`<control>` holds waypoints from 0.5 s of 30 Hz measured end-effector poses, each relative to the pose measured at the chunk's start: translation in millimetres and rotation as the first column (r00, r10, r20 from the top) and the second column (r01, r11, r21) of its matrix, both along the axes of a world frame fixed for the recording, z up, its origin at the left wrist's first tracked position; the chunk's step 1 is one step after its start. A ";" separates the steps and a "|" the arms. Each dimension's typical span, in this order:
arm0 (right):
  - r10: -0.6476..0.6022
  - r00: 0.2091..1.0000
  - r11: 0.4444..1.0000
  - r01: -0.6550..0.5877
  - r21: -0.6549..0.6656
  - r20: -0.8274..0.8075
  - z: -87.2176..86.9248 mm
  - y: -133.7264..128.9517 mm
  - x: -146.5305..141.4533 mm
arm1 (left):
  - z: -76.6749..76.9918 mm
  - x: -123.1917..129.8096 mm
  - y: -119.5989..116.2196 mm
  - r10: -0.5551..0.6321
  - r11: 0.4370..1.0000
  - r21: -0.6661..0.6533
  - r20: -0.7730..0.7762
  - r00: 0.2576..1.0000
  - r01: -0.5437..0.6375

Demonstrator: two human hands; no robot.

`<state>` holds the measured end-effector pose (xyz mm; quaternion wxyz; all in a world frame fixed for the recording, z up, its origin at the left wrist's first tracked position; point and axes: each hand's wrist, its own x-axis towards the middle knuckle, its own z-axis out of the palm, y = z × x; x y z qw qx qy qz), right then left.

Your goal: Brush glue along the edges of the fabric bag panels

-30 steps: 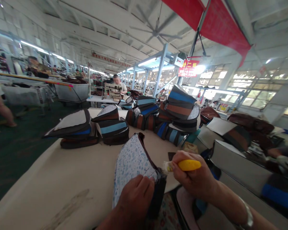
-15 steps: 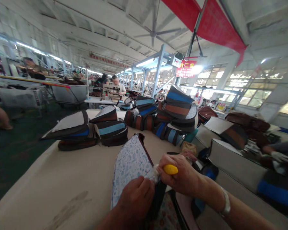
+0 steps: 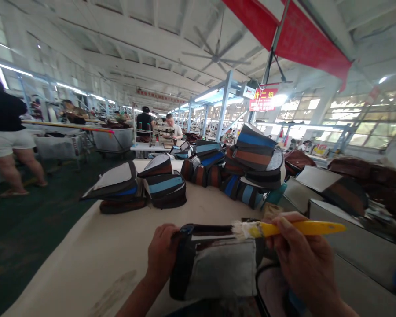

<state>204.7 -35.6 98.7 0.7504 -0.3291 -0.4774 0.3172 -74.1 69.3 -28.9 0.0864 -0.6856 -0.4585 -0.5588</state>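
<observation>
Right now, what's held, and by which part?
Right hand: yellow brush, by the handle near the bristles. Left hand: dark-and-grey fabric piece, by its upper left corner.

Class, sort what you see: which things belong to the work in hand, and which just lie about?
In use, apparently:
Yellow brush, right hand
Grey-and-dark piece, left hand

Lying about:
Striped pieces stacked on the table
Brown bundle

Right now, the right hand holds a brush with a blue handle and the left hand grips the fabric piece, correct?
No, the brush handle is yellow in the head view. The right hand holds it; the left hand grips the fabric piece.
</observation>
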 end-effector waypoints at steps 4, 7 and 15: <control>0.070 0.987 0.988 -0.089 -0.126 -0.148 -14.1 3.3 -8.6 | -15.9 -3.2 -28.1 0.103 0.980 -0.185 0.158 0.982 -0.073; 0.121 0.966 0.968 -0.165 -0.187 -0.228 -21.5 7.9 -13.6 | -19.2 1.3 -49.7 -0.047 0.969 -0.230 0.173 0.984 0.087; 0.201 0.957 0.952 -0.241 -0.187 -0.208 -28.2 11.9 -28.5 | 10.3 28.2 -48.2 -0.319 0.881 -0.268 0.273 0.908 0.390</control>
